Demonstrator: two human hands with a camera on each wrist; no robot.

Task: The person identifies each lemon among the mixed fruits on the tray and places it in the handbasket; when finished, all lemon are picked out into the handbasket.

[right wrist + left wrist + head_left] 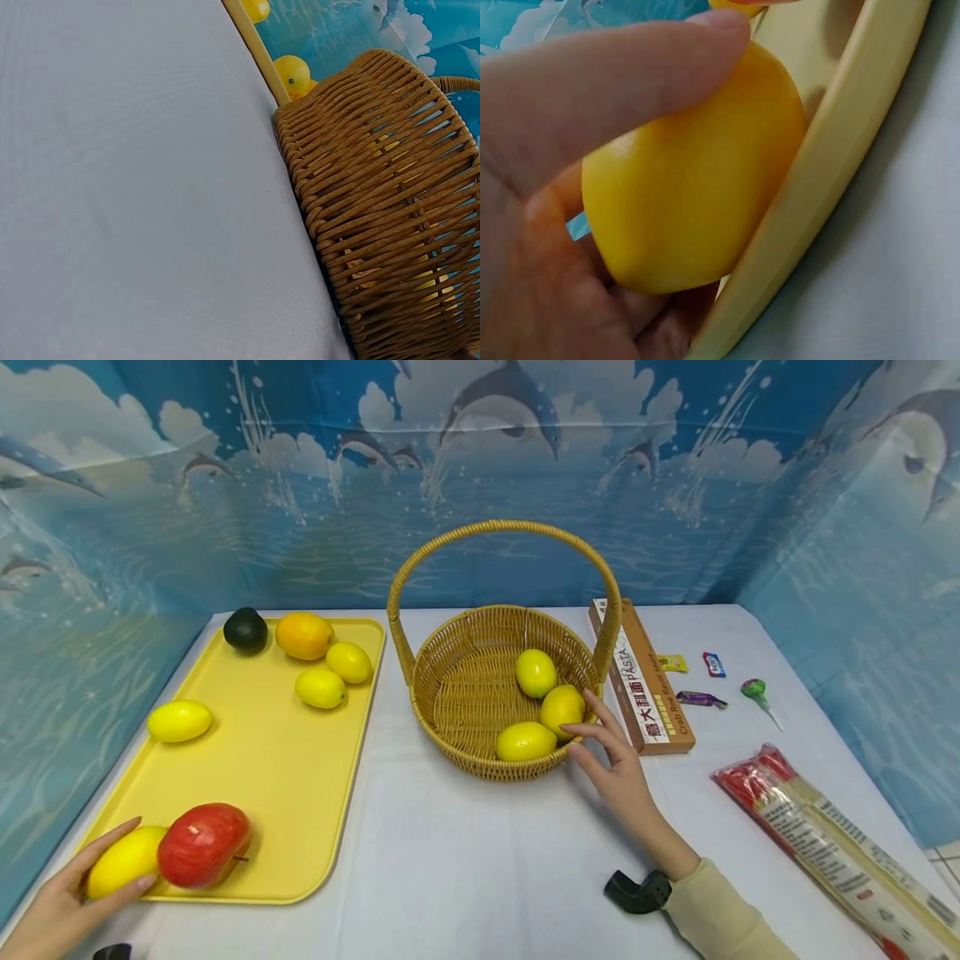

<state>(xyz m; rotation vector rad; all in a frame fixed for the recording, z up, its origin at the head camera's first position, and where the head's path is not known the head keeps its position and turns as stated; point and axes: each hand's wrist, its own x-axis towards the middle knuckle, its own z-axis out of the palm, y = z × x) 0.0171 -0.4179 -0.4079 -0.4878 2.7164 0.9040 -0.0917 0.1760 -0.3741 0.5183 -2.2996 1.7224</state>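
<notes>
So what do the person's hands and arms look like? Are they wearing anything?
Both the left hand and right hand are bare, with no gloves. The right arm wears a plain pale beige sleeve and a curved black band at the wrist. Just a bit of something black shows by the left wrist.
</notes>
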